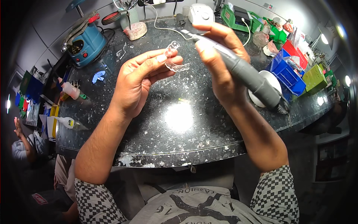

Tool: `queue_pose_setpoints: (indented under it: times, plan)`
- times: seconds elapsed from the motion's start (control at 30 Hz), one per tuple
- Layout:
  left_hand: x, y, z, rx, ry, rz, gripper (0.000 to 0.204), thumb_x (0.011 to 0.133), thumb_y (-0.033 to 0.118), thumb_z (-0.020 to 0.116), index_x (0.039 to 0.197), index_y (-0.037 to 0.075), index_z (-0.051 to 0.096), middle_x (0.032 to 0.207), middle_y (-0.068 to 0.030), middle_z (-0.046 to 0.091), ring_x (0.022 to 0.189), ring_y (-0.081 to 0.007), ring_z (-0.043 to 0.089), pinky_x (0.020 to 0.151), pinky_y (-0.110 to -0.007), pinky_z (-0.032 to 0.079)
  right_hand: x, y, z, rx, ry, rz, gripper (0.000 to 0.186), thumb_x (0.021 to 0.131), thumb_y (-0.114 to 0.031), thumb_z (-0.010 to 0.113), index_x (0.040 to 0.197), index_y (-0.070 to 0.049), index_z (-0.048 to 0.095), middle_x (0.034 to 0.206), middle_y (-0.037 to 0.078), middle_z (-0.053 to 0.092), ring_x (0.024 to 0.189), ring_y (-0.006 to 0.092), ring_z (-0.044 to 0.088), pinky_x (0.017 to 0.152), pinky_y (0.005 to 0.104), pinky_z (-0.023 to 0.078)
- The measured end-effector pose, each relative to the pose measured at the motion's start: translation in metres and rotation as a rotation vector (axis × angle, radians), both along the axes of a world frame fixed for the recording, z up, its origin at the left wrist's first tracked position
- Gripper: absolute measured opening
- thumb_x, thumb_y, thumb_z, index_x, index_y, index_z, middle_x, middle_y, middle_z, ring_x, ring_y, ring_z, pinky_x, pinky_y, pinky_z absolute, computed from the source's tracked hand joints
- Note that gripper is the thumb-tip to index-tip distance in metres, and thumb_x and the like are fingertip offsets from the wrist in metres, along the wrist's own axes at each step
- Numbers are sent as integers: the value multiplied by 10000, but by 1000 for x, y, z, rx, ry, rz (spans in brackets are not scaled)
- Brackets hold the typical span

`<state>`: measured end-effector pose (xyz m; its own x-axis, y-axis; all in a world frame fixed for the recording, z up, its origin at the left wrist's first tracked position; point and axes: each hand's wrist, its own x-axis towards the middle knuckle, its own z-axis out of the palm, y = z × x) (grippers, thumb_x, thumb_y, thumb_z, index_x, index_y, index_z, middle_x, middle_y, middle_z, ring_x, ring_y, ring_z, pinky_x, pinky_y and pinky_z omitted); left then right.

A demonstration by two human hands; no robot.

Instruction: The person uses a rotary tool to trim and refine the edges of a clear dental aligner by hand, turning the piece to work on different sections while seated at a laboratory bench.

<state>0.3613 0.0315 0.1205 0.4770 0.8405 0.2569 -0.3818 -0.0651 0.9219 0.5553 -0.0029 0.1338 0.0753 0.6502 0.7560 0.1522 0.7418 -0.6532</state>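
Note:
My left hand [138, 78] holds a clear, tooth-shaped plastic tray [176, 67] between thumb and fingers, raised above the dark speckled worktop [156, 130]. My right hand [223, 71] is closed around a thick grey rotary handpiece [248, 76], tilted with its narrow silver tip toward the upper left, near the tray but apart from it. A white round object [259, 97] lies partly hidden behind the handpiece.
A blue machine [85, 46], a pink-white block [136, 33], blue scraps [98, 75] and bottles [70, 89] are at left and back. A white control box [201, 13] and several coloured bins [287, 72] line the right and back. Another person's hand [18, 128] shows far left.

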Motion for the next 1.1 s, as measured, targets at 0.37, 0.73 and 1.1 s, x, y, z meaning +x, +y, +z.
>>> queue_pose_setpoints:
  times: [0.37,0.73,1.1]
  plan:
    - [-3,3,-6,20,-20,-17,366,978,190,581,1249,-54,608,1169,-156,688,1066,-196,669,953,-345,531,-3,12,-18,188,-137,-52,269,773,-68,733,1006,-38,601,1004,131,687,962,206,682,928,370,496]
    - [-2,4,-9,18,-20,-2,370,978,182,583,1262,-53,599,1176,-144,685,1065,-196,668,959,-355,531,0,9,-14,236,-265,-79,250,776,-77,725,1000,-55,618,1026,114,682,1055,208,655,1076,456,408]
    - [-2,3,-7,18,-24,4,355,980,176,575,1254,-49,607,1149,-145,693,1050,-195,673,957,-352,531,1,10,-16,228,-288,-106,252,768,-98,730,990,-59,617,1034,132,692,1052,227,662,1073,458,396]
